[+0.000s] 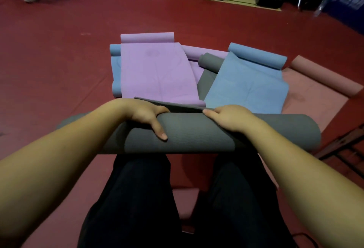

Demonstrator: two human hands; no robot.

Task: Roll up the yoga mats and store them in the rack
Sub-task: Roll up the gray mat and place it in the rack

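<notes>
Hands sit on top of the grey roll (197, 133), which lies across the person's knees with its loose tail running forward onto the pile. The left hand (145, 115) wraps over the roll, thumb down the near face and the other fingers curled over the far side, out of view. The right hand (226, 117) lies over the top, fingers reaching to the seam where the tail meets the roll — a hold, though how firm I cannot tell. Ahead lie the purple mat (157, 74), blue mat (248, 84) and pink mat (315, 90), all half unrolled. Uneven pressure between the hands could skew the roll into a cone. The tail could also drag the purple mat along — they overlap.
</notes>
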